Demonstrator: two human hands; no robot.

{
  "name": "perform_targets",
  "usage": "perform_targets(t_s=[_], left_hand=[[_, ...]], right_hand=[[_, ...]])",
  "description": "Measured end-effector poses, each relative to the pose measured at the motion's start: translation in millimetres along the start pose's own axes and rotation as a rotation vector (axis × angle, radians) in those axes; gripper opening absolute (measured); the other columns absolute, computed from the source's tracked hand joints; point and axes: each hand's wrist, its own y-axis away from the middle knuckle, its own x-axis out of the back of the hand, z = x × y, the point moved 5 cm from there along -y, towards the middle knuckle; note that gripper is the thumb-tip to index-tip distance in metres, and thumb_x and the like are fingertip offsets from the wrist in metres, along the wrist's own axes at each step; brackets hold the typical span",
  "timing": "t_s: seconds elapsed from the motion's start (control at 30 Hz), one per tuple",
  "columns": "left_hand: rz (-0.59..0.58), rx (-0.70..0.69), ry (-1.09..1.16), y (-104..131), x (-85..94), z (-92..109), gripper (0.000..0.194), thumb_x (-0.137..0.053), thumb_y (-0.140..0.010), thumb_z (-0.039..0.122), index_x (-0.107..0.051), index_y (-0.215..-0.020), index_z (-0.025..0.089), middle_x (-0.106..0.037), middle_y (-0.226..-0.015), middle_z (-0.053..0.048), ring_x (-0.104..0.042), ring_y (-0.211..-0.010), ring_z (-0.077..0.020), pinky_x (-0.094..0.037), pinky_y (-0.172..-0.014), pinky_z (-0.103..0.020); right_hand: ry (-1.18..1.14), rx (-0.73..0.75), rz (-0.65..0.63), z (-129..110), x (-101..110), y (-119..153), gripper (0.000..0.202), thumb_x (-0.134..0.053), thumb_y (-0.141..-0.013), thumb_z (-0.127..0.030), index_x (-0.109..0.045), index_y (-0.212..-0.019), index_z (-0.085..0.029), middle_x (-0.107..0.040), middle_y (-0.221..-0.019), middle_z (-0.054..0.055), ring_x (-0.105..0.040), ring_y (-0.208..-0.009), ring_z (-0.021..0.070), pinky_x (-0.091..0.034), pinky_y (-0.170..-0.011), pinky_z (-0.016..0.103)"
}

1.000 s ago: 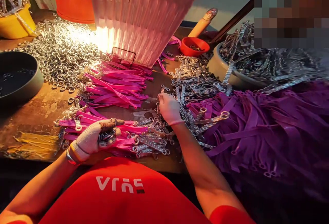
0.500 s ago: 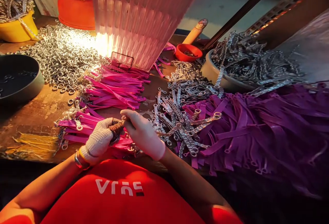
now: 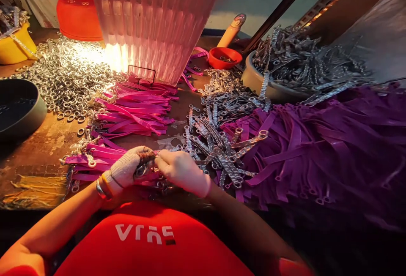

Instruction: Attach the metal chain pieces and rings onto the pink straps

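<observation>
In a dotted white work glove, my left hand (image 3: 124, 167) is closed around a small dark object with a brown, rough wrapping (image 3: 144, 160); its exact kind is hidden by the fingers. My right hand (image 3: 184, 172), in a smooth thin glove, is pinched at the tip of that object, and what lies between its fingertips cannot be made out. Both hands meet above the near edge of the table, over pink straps with metal rings (image 3: 95, 157). Just right of my right hand lie loose silver braided chain pieces with ring ends (image 3: 218, 153).
A heap of metal rings (image 3: 74, 81) lies under a red lamp (image 3: 79, 16). Purple straps (image 3: 301, 153) cover the right side. A full tub (image 3: 253, 75), a red bowl (image 3: 225, 58), a dark basin (image 3: 31, 117), a yellow container (image 3: 20, 45) and a translucent corrugated sheet (image 3: 152, 18) stand around.
My right hand has lowered and its raised fingers have come down, pinching level with the left. The view has shifted slightly, so the bench appears further left.
</observation>
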Motion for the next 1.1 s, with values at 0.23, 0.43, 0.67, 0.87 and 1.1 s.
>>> perform_targets(t_s=[0.23, 0.43, 0.67, 0.87, 1.1], left_hand=[[0.278, -0.492, -1.231, -51.4, 24.5, 86.5, 0.018, -0.058, -0.087, 0.025, -0.072, -0.094, 0.016, -0.066, -0.097, -0.011, -0.064, -0.082, -0.0238, -0.045, -0.072, -0.032], [0.268, -0.339, -1.461, -83.8, 29.3, 78.3, 0.027, -0.051, -0.094, 0.024, -0.066, -0.115, 0.014, -0.066, -0.1, -0.015, -0.066, -0.077, -0.0254, -0.045, -0.072, -0.034], [0.167, -0.624, -1.384, -46.9, 35.1, 89.5, 0.037, -0.047, -0.089, 0.016, -0.073, -0.115, 0.014, -0.069, -0.117, -0.016, -0.067, -0.103, -0.0288, -0.052, -0.09, -0.041], [0.162, -0.542, -0.729, 6.7, 30.3, 89.1, 0.041, -0.058, -0.089, 0.026, -0.07, -0.125, 0.013, -0.074, -0.113, -0.011, -0.068, -0.083, -0.0183, -0.057, -0.072, -0.03], [0.083, -0.19, -0.329, 38.3, 12.7, 54.3, 0.03, -0.056, -0.092, 0.04, -0.06, -0.076, 0.015, -0.054, -0.06, 0.002, -0.04, -0.043, -0.0069, -0.031, -0.04, -0.019]], right_hand=[[-0.565, -0.245, 0.342, 58.2, 26.8, 1.3, 0.035, -0.044, -0.099, -0.049, -0.056, -0.08, -0.023, -0.047, -0.061, -0.005, -0.042, -0.057, 0.0129, -0.032, -0.054, 0.024], [-0.592, -0.219, 0.349, 64.2, 23.1, 1.5, 0.035, -0.045, -0.099, -0.046, -0.058, -0.077, -0.021, -0.048, -0.064, -0.005, -0.043, -0.061, 0.0122, -0.035, -0.058, 0.024], [-0.574, -0.172, 0.348, 51.3, 26.1, 2.1, 0.038, -0.047, -0.098, -0.035, -0.066, -0.124, -0.015, -0.072, -0.09, 0.003, -0.06, -0.073, 0.0148, -0.046, -0.071, 0.025], [-0.482, 0.117, 0.434, 11.4, 27.6, -3.2, 0.028, -0.048, -0.099, -0.027, -0.068, -0.116, -0.02, -0.076, -0.103, 0.005, -0.068, -0.089, 0.0163, -0.05, -0.081, 0.026], [0.144, 0.126, 0.293, -33.5, 24.4, -4.5, 0.031, -0.042, -0.102, -0.024, -0.066, -0.12, -0.018, -0.074, -0.092, 0.009, -0.068, -0.079, 0.0199, -0.037, -0.064, 0.027]])
